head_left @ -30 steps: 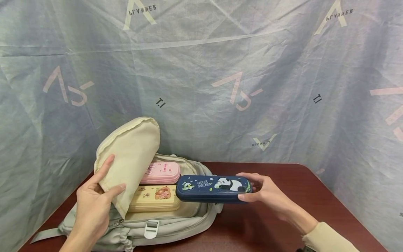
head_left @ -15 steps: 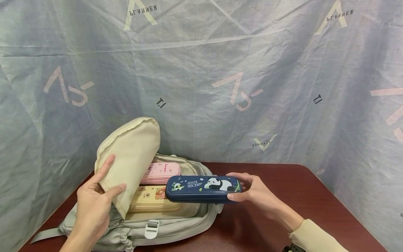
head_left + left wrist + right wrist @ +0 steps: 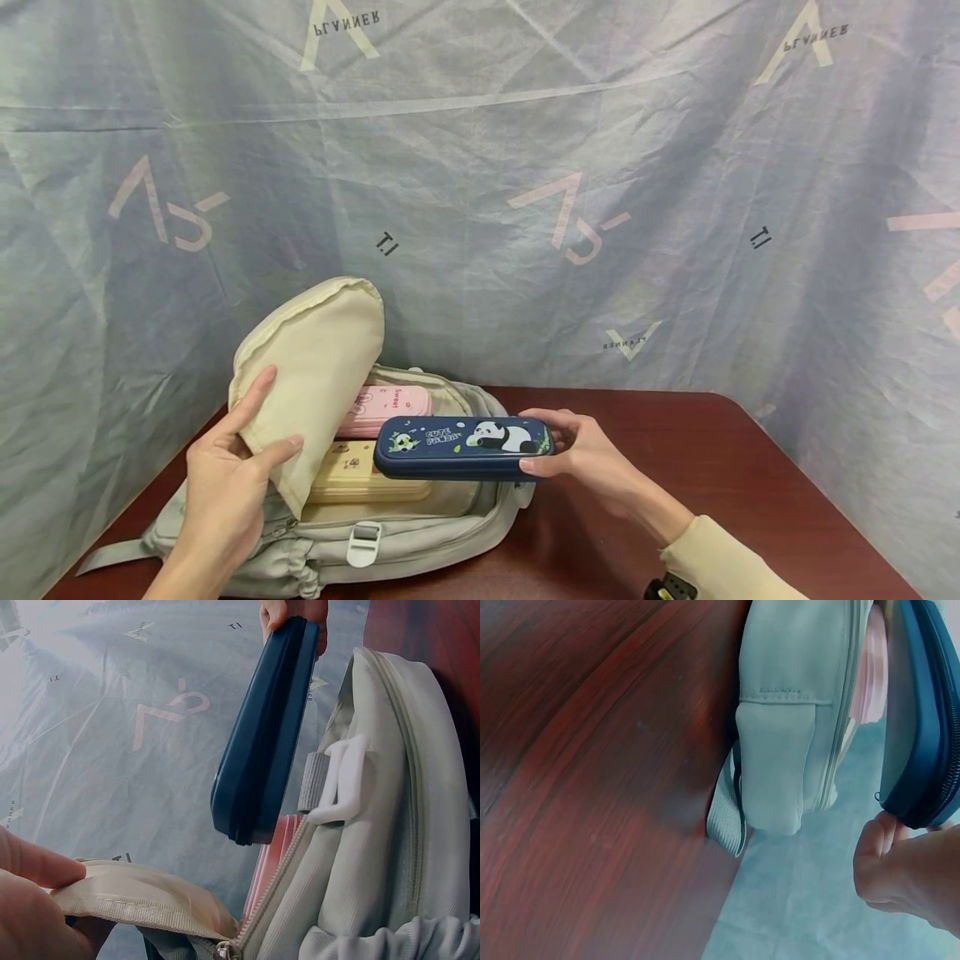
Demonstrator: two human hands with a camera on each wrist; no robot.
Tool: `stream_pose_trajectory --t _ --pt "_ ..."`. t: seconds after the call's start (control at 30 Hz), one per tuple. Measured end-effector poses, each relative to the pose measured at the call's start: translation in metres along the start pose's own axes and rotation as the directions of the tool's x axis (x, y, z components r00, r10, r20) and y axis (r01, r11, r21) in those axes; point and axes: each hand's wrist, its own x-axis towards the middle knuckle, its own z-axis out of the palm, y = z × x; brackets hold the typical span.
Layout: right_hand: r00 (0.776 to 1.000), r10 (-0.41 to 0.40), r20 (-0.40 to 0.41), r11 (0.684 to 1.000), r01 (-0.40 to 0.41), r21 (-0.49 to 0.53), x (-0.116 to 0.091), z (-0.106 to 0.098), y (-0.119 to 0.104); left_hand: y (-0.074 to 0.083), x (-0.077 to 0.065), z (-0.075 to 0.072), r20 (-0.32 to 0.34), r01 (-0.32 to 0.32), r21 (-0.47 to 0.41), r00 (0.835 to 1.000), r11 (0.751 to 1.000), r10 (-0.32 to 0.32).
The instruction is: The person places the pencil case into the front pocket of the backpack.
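My right hand [image 3: 588,462] grips the right end of a navy blue pencil case [image 3: 457,450] with panda pictures. The case is held above the open backpack [image 3: 420,554], in front of part of two others. Inside the backpack lie a pink pencil case [image 3: 397,404] and, nearer me, a yellow pencil case [image 3: 352,475]. With thumb and fingers my left hand [image 3: 232,475] pinches the cream-lined flap [image 3: 315,367] and holds it up. In the left wrist view the blue case [image 3: 262,742] hangs apart from the pink case [image 3: 268,859]; the yellow one is hidden there.
The pale green backpack lies on a dark red wooden table [image 3: 637,533], with a white buckle [image 3: 363,543] on its near side and a strap [image 3: 112,554] trailing left. A grey printed cloth [image 3: 480,167] hangs behind and at both sides.
My right hand has moved left with the blue pencil case, which now covers more of the yellow one. My left hand keeps its hold on the flap.
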Motion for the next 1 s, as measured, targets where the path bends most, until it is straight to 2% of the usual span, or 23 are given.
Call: stream_pose_trajectory --t 0.2,1.0 --pt "1.0 0.008 0.009 1.0 -0.008 0.004 0.006 0.009 -0.001 0.0 0.0 0.002 -0.011 -0.002 0.003 1.0 1.0 0.002" --pt "0.997 0.039 -0.071 0.999 -0.039 -0.002 0.037 0.06 -0.001 0.002 0.001 0.003 -0.008 -0.011 0.002 1.0 1.0 0.011"
